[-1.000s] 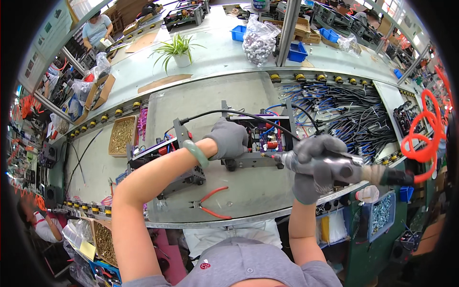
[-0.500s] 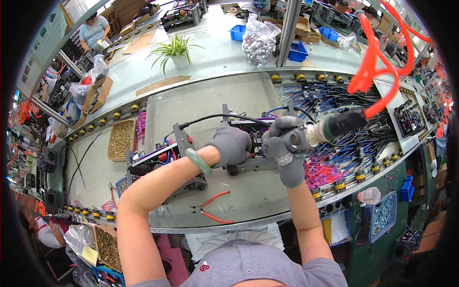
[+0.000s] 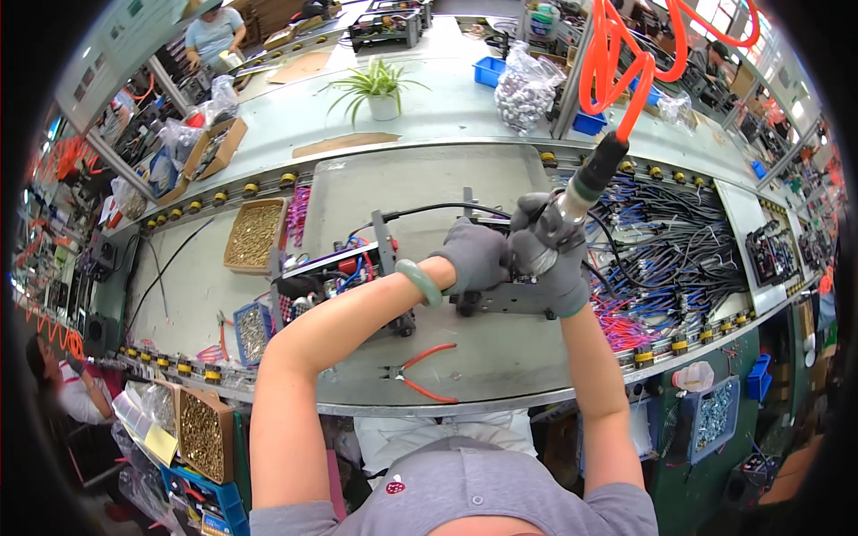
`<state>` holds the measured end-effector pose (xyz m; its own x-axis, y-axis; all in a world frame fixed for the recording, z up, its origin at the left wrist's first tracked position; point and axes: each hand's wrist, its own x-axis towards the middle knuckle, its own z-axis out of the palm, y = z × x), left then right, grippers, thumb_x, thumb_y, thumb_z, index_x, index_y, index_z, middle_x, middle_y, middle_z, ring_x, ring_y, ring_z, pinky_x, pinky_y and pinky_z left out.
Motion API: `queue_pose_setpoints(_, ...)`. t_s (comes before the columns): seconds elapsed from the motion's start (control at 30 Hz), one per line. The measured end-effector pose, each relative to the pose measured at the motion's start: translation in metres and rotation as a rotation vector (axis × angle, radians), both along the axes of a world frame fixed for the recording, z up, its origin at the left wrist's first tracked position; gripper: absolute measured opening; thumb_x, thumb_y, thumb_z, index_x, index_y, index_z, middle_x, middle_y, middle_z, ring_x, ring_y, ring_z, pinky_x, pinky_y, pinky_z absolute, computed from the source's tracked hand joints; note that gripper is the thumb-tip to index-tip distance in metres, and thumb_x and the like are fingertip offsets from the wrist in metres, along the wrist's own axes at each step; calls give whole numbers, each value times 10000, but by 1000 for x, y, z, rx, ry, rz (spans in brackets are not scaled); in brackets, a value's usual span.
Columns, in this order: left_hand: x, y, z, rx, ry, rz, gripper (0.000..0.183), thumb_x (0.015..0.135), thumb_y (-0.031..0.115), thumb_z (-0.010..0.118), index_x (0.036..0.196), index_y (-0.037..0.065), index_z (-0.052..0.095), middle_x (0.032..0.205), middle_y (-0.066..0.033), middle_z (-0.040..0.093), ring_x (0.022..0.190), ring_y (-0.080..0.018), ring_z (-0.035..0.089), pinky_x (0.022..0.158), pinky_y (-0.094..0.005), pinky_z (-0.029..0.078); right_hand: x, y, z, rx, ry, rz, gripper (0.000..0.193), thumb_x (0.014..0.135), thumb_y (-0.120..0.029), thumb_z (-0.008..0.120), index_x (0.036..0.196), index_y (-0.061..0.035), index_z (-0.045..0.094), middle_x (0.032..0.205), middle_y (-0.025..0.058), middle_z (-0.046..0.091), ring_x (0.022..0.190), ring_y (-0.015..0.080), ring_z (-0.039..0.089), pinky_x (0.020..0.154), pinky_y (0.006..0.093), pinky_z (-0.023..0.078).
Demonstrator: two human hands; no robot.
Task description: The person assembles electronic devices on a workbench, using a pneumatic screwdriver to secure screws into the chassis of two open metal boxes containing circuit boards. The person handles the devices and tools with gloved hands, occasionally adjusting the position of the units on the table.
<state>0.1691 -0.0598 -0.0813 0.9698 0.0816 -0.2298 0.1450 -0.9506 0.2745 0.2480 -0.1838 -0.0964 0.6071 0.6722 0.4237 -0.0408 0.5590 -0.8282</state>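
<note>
My right hand (image 3: 561,272), in a grey glove, is wrapped around an air-powered driver (image 3: 572,205) whose black rear end tilts up and away. An orange coiled hose (image 3: 630,98) runs up from it. Beside it, my left hand (image 3: 474,255), also gloved and with a green bangle at the wrist, has its fingers curled in against the tool's front end. What those fingers hold is hidden. Both hands are over a black metal chassis (image 3: 386,243) with coloured wires and a black cable (image 3: 429,208). Red-handled pliers (image 3: 395,372) lie on the near side of the bench.
Cable bundles (image 3: 670,237) cover the right side of the line. A carton of brass-coloured parts (image 3: 255,234) and a blue tray of screws (image 3: 253,335) stand left. Roller rails (image 3: 250,189) border the bench. Beyond are a potted plant (image 3: 382,105) and a metal post (image 3: 572,85).
The driver has swung from pointing right to a steeper tilt up and away, with my right hand turning along. My left hand stays at the chassis. The whole view has shifted somewhat.
</note>
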Motion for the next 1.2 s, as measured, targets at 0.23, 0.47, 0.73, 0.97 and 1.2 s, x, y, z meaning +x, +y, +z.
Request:
queue_pose_setpoints(0.23, -168, 107, 20, -1434, -532, 798, 391, 830, 36, 532, 1214, -33, 537, 958, -57, 555, 777, -84, 524, 600, -188, 435, -27, -36, 49, 69, 152, 2, 399, 814, -82, 740, 1159, -120, 544, 934, 39, 567, 747, 128, 589, 535, 228, 477)
queue_pose_setpoints(0.47, -512, 191, -59, -1145, -1165, 1512, 354, 865, -70, 423, 1195, -76, 551, 1020, -165, 634, 869, -222, 649, 753, -281, 588, -25, -30, 35, -390, 387, 212, 305, 860, -166, 647, 1135, -69, 559, 945, 72, 604, 764, 147, 621, 629, 255, 528)
queue_pose_setpoints(0.73, -699, 118, -115, -83, -42, 1836, 491, 850, 378, 554, 1134, -11, 654, 1095, -198, 679, 964, -327, 660, 879, -420, 501, -55, 11, 42, -652, 558, 464, 349, 893, -248, 604, 1176, -55, 536, 1071, 143, 630, 899, 231, 645, 746, 392, 576)
queue_pose_setpoints(0.97, -474, 129, -44, 351, -452, 1369, 504, 835, 446, 617, 1185, 84, 633, 1129, -179, 648, 1007, -350, 634, 875, -441, 506, -55, 16, 20, -614, 139, 319, 408, 864, -305, 628, 1193, -67, 590, 1057, 65, 634, 881, 212, 635, 819, 362, 537)
queue_pose_setpoints(1.2, -264, 138, -70, -674, -595, 1044, 584, 784, 113, 629, 1336, -12, 481, 1084, -150, 649, 1014, -208, 610, 885, -313, 476, -43, 45, 14, -440, 500, 160, 208, 852, -224, 647, 945, -45, 598, 822, 43, 622, 696, 160, 626, 610, 291, 539)
